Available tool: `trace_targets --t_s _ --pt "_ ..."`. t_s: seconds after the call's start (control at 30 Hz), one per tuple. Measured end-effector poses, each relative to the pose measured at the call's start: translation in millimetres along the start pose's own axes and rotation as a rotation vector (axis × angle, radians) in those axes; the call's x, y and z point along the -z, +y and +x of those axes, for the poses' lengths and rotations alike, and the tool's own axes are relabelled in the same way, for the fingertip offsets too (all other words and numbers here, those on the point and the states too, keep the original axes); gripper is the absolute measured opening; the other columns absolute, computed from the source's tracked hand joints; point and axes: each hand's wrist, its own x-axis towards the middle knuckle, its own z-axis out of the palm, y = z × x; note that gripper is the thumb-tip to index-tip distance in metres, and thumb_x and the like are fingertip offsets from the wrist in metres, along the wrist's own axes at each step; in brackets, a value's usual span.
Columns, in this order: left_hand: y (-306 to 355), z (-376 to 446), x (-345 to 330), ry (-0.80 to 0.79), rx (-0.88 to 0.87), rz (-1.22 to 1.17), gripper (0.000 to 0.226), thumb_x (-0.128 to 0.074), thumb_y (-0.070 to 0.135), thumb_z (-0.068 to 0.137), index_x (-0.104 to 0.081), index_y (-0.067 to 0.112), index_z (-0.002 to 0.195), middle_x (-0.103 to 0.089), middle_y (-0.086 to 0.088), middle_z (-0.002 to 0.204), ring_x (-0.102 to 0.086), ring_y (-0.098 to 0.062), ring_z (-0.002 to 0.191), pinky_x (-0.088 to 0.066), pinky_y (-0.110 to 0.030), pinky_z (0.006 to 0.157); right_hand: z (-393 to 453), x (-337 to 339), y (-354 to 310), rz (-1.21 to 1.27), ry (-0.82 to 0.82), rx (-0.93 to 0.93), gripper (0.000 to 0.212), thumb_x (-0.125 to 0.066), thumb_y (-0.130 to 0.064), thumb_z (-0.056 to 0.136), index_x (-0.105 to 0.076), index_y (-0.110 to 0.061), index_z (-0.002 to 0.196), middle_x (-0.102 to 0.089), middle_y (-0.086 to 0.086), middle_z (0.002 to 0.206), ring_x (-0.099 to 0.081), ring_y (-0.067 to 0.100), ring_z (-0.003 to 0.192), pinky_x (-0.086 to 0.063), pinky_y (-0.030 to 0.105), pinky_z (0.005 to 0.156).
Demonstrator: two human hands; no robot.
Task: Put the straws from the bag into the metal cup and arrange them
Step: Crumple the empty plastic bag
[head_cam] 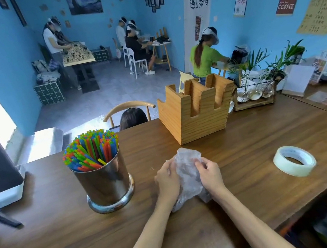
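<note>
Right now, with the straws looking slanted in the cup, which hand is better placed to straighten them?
Left, probably. The left hand is on the side of the clear bag nearer the metal cup and its straws; the right hand would have to cross over it. Both hands grip the bag.

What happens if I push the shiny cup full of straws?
The metal cup probably slides rather than rolls, since it stands upright on a wide flat base. Pushed near the top it might tip, as the straws stick out high and lean leftward.
</note>
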Motion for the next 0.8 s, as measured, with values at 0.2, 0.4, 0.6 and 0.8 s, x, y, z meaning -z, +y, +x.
trace_targets --t_s 0.2,0.4,0.6,0.8 --pt "28 -10 -8 -0.116 0.156 -0.515 0.032 -0.048 0.028 0.107 -0.049 0.028 0.139 -0.060 0.011 0.128 -0.060 -0.005 0.114 -0.053 -0.011 0.080 -19 -22 -30 0.479 -0.097 -0.216 0.023 -0.046 -0.027 0.109 -0.067 -0.018 0.109 -0.075 0.008 0.101 -0.075 0.016 0.087 -0.061 0.029 0.072" --pt "28 -8 -5 -0.161 0.127 -0.424 0.051 -0.062 0.021 0.100 -0.040 0.028 0.146 -0.058 0.010 0.131 -0.058 -0.007 0.119 -0.050 -0.018 0.095 -23 -28 -31 0.375 -0.155 -0.237 0.038 -0.055 -0.033 0.104 -0.042 -0.025 0.139 -0.067 0.014 0.125 -0.069 0.032 0.111 -0.056 0.053 0.099" --pt "18 0 8 -0.284 0.245 -0.431 0.042 -0.075 0.027 0.091 -0.060 0.018 0.129 -0.075 0.000 0.109 -0.073 -0.016 0.099 -0.060 -0.033 0.083 -20 9 -43 0.488 -0.441 -0.315 0.028 -0.045 -0.006 0.107 -0.065 -0.004 0.125 -0.077 0.018 0.106 -0.077 0.028 0.092 -0.063 0.037 0.071" --pt "23 2 2 0.022 0.181 -0.276 0.012 -0.076 0.025 0.090 -0.074 0.014 0.092 -0.075 0.001 0.083 -0.072 -0.014 0.079 -0.058 -0.020 0.061 -12 33 -30 0.237 -0.263 -0.090 0.039 -0.066 -0.038 0.096 -0.058 -0.025 0.132 -0.061 0.005 0.140 -0.064 0.015 0.120 -0.056 0.027 0.090"
